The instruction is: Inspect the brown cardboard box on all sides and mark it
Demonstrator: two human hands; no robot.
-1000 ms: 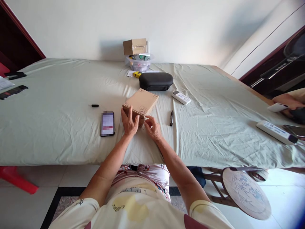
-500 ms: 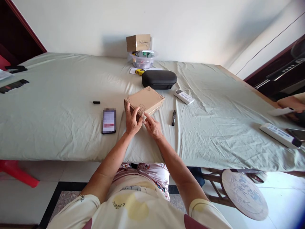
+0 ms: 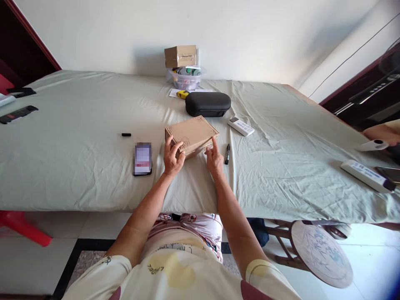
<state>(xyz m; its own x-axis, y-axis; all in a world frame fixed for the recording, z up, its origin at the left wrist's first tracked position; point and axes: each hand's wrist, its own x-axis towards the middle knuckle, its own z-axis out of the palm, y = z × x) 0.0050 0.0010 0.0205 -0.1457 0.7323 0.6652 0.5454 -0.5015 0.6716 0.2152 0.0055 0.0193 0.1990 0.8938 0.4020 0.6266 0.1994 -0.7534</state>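
A brown cardboard box point(image 3: 194, 129) with line drawings at its corners lies turned at an angle on the cloth before me. My left hand point(image 3: 173, 157) grips its near left corner, fingertips on the top and side, thumb at the front. At the near right corner is my right hand point(image 3: 215, 159), its index finger up against the lid edge and the thumb side at the front face, where shiny clear tape shows. A black marker without its cap point(image 3: 227, 154) lies just right of that hand. Left of the box are a phone point(image 3: 143, 159) and a black cap point(image 3: 126, 134).
Behind the box sits a black hard case point(image 3: 208, 104), with a yellow tape measure point(image 3: 182, 94), a clear tub point(image 3: 187, 80) and another carton point(image 3: 180, 56). White packs point(image 3: 241, 126) lie rightward. Another person's arm point(image 3: 383, 134) is at the right edge.
My right hand has moved rightward along the box's front edge, from beside my left hand to the near right corner. The box has turned and shifted slightly right.
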